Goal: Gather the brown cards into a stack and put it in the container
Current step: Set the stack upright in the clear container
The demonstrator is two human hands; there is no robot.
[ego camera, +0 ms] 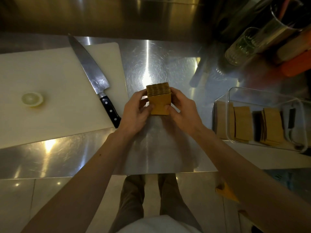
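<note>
Brown cards (159, 100) stacked upright, clasped between both hands' fingers (146, 108).

A thick stack of brown cards (159, 98) stands on edge above the steel worktop (151, 148), edges nearly flush. To its right lies a clear plastic container (262, 118), open-topped, with more brown cards (244, 125) leaning inside in bundles.

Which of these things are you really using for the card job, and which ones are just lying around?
For the job:
- stack of brown cards, held between the left hand and right hand
- clear plastic container on the right, brown cards already inside

Just lying about:
- white cutting board
- big steel knife with a black handle
- pale round slice, maybe lemon
- clear drinking glass
</note>
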